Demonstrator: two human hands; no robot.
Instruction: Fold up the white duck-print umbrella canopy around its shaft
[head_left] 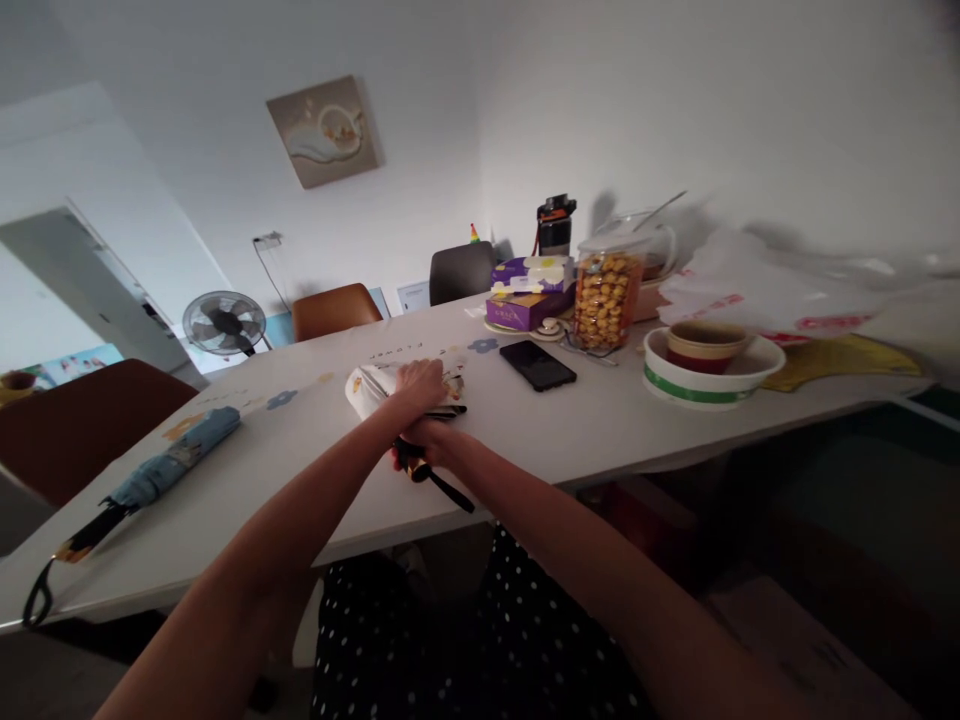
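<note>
A folded white patterned umbrella [375, 385] lies on the white table [585, 430] in front of me. My left hand [418, 385] rests on top of its folded cloth, fingers curled over it. My right hand [424, 445] sits just below, closed round the umbrella's black handle [412, 465], from which a black wrist strap [450, 492] trails over the table edge. A second folded umbrella, blue [176, 462], lies apart at the left of the table with its black strap hanging off the end.
A black phone [537, 364] lies right of my hands. Behind it stand a jar of yellow snacks [606, 298], a purple tissue box [529, 290], a black bottle [556, 224] and a white bowl holding a cup [705, 362]. Chairs [334, 308] and a fan [223, 322] stand beyond.
</note>
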